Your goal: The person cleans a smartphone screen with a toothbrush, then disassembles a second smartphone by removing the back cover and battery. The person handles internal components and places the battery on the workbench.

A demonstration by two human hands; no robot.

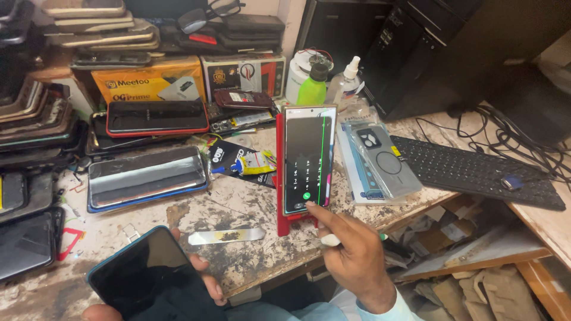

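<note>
At the table's near edge, the left hand (196, 285) cradles a dark-screened phone (140, 270) in a blue case, fingers curled under its right side and the thumb at the bottom corner, so the grip is closed around it. Just to the right, the right hand (354, 255) reaches up with its index finger touching the bottom of a lit phone (308, 159); the other fingers are folded in and hold nothing that can be made out. That phone stands upright in a red holder (281, 178) near the table's front edge, its screen showing a dial pad and a green vertical line. A flat metal tool (226, 236) lies on the worn table (250, 202) between the two phones. Farther back, a silver-backed phone (146, 176) lies left of centre, packaged cases (380, 163) and a black keyboard (476, 172) sit to the right. Along the far edge stand a green bottle (313, 86), a spray bottle (345, 83), boxes (148, 80) and stacked phones (101, 27).
</note>
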